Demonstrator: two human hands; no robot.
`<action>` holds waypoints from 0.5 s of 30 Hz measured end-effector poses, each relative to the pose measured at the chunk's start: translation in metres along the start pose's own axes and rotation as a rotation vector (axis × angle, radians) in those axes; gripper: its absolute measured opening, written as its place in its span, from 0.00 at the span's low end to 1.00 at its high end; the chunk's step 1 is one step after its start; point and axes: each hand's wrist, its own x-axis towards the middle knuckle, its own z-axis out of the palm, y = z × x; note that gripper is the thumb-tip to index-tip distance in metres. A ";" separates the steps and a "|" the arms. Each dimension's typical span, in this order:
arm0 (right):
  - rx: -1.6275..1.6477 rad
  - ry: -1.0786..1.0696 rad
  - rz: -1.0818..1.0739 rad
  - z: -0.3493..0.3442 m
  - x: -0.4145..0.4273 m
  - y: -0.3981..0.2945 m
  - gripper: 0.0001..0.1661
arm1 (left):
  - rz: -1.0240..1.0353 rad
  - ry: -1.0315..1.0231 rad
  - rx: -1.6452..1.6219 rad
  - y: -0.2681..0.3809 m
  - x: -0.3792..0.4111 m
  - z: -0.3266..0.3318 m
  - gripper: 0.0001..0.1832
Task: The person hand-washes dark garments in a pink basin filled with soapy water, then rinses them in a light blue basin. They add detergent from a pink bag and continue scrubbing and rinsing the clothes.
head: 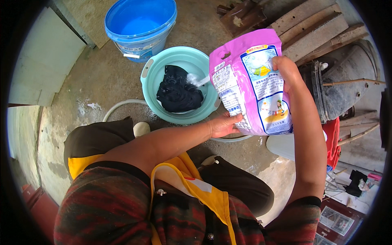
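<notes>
A pink plastic bag of washing powder (232,58), printed with pictures and writing, is tipped to the left between my two hands. My left hand (225,124) grips its lower edge, thumb on the printed side. At the bag's right side, my right hand (286,72) grasps it with the fingers hidden behind. White powder (196,80) streams from the bag's left edge onto dark wet-looking cloth (179,92). That cloth lies bunched in a light-green plastic basin (147,92) on the floor, with what looks like water around it.
A blue bucket (137,46) with a wire handle stands behind the basin. A pale hose (122,104) curves along the concrete floor. Wooden planks (318,33) and a large dark container (346,85) occupy the right side. A white container (280,147) sits beneath my right forearm.
</notes>
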 end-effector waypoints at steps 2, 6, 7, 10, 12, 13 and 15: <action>0.061 -0.030 -0.012 -0.001 -0.003 0.000 0.17 | 0.015 0.002 0.022 0.003 0.000 0.000 0.33; 0.066 -0.046 -0.028 -0.003 -0.008 -0.003 0.19 | 0.043 -0.031 0.017 0.003 0.000 0.003 0.31; 0.046 -0.045 -0.032 -0.002 -0.008 -0.004 0.19 | 0.037 -0.038 0.013 0.002 0.000 0.004 0.31; 0.036 -0.038 -0.042 -0.003 -0.011 -0.004 0.18 | 0.041 -0.022 -0.001 0.002 0.000 0.007 0.36; 0.047 -0.051 -0.051 -0.004 -0.010 -0.004 0.16 | 0.046 -0.024 0.007 0.002 0.000 0.007 0.37; 0.054 -0.055 -0.058 -0.004 -0.010 -0.004 0.15 | 0.047 -0.015 0.015 0.002 0.000 0.007 0.37; 0.037 -0.060 -0.086 -0.006 -0.010 -0.005 0.14 | 0.054 -0.030 0.007 0.003 0.000 0.007 0.37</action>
